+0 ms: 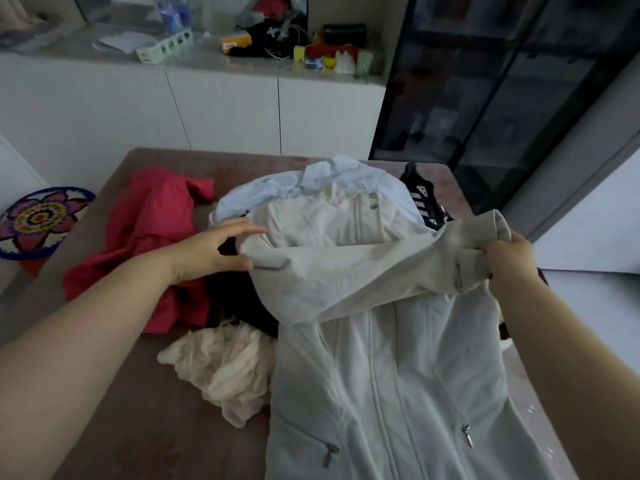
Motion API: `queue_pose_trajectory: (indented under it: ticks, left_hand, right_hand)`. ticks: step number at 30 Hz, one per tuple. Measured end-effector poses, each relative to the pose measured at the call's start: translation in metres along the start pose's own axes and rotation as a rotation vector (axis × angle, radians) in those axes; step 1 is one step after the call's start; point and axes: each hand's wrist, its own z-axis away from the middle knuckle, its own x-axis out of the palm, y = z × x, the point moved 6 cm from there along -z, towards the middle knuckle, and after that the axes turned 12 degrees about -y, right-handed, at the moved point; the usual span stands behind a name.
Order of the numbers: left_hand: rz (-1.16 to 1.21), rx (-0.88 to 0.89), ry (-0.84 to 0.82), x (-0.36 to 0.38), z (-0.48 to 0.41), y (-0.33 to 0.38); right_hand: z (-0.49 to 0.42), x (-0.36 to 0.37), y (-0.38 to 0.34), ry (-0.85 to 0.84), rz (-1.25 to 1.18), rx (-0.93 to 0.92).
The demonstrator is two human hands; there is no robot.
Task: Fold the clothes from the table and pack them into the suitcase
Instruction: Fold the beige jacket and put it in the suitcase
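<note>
A pale grey zip-up hooded jacket [388,358] lies front-up on the brown table [145,410], its hem toward me. My right hand [509,258] grips a bunched sleeve of it, lifted over the chest. My left hand [214,249] pinches the sleeve's cuff end between thumb and fingers at the jacket's left shoulder. Behind the hood lie a light blue shirt [277,188] and a black garment with white stripes [422,199]. A red garment [152,230], a black one [235,306] and a crumpled cream one [225,368] lie to the left. No suitcase is in view.
A white cabinet with a cluttered counter [207,60] runs behind the table. A dark glass-door cabinet [502,98] stands at the back right. A round flower-patterned stool [38,220] sits left of the table. A white surface [595,299] lies to the right.
</note>
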Motion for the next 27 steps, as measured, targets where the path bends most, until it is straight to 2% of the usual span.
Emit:
queue_pose_trajectory:
  ticks: [2, 4, 6, 9, 12, 14, 16, 19, 22, 24, 27]
  left_hand:
    - [-0.244, -0.047, -0.003, -0.002, -0.009, -0.004]
    - [-0.353, 0.013, 0.127, -0.007, -0.023, -0.002]
    - [-0.268, 0.072, 0.215, -0.018, -0.031, 0.000]
    - [-0.033, 0.019, 0.248, -0.039, -0.031, -0.001]
    - [-0.078, -0.004, 0.307, -0.063, -0.022, -0.001]
    - [-0.149, -0.056, 0.295, -0.079, -0.007, -0.011]
    - [-0.243, -0.127, 0.262, -0.094, 0.015, -0.028]
    - [-0.469, -0.236, 0.268, -0.099, 0.050, -0.066]
    - [-0.601, -0.494, 0.256, -0.078, 0.065, -0.101]
    - [-0.631, -0.627, 0.198, -0.059, 0.065, -0.108]
    - [-0.632, -0.799, 0.267, -0.050, 0.061, -0.088]
  right_hand:
    - [-0.006, -0.014, 0.000, 0.006, -0.046, 0.035]
    - [-0.013, -0.023, -0.004, -0.009, -0.105, 0.027]
    - [-0.022, -0.029, -0.007, -0.040, -0.115, -0.021]
    - [-0.029, -0.037, -0.011, -0.087, 0.012, -0.085]
    - [-0.033, -0.033, -0.009, -0.148, 0.085, -0.086]
    - [-0.029, -0.020, -0.009, -0.251, 0.072, -0.083]
    - [-0.026, -0.002, -0.011, -0.357, 0.056, -0.094]
    - [-0.015, 0.039, -0.021, -0.456, 0.170, -0.143]
    - [-0.017, 0.081, -0.015, -0.465, 0.288, -0.147]
    - [-0.021, 0.098, -0.009, -0.441, 0.471, -0.162]
    - [-0.028, 0.099, -0.016, -0.338, 0.601, -0.231]
